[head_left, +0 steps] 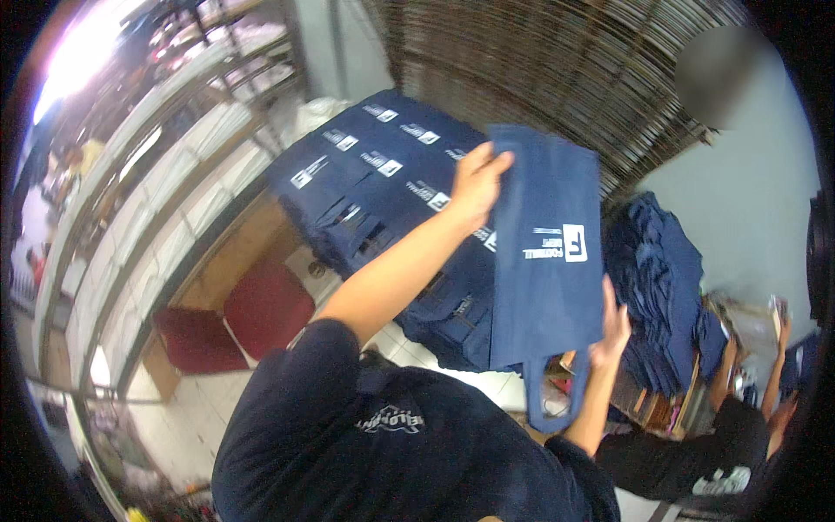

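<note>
A navy fabric tote bag (545, 196) with a small white square print is held up in front of me, its handle loop (551, 424) hanging on the side nearest my body. My left hand (478, 184) grips its far left edge, thumb and fingers closed on the cloth. On the near right edge, by the handle end, my right hand (612, 327) is closed on the fabric, its palm side partly hidden. Behind and left of the held bag, several like bags (365, 143) lie in overlapping rows with their white prints showing.
A heap of navy bags (654, 287) lies to the right. Beyond it, a co-worker in a black shirt (709, 448) reaches forward with bare arms. Maroon seats (268, 297) stand at the left by a long slatted rack (174, 161). A stack of thin boards (557, 65) rises at the back.
</note>
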The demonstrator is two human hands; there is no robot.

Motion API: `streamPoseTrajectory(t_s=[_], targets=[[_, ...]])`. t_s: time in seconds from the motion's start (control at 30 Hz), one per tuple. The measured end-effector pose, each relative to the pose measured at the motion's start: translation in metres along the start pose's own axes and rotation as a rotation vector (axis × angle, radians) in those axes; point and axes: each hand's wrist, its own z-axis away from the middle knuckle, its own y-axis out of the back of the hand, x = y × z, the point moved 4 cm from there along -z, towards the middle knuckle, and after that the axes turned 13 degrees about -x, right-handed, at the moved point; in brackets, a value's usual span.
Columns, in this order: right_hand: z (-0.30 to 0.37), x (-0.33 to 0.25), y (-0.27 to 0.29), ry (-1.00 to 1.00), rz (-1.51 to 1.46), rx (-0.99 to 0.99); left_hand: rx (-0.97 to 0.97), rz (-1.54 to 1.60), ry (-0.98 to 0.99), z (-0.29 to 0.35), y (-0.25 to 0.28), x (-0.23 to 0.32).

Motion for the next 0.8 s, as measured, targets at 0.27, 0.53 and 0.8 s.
streamPoseTrajectory(t_s=[0.27,0.53,0.8], targets=[[0.074,0.173,0.007,-0.387,-0.319,0.097,-0.143,-0.056,-0.138,-0.035,-0.009,0.01],[0.004,0.161,0.002,-0.236,0.117,0.372,-0.017,-0.017,-0.331,-0.047,0.09,0.094],[-0.12,0.183,-0.035,-0.407,0.528,0.271,0.547,-0.307,0.054,0.044,0.341,0.09]])
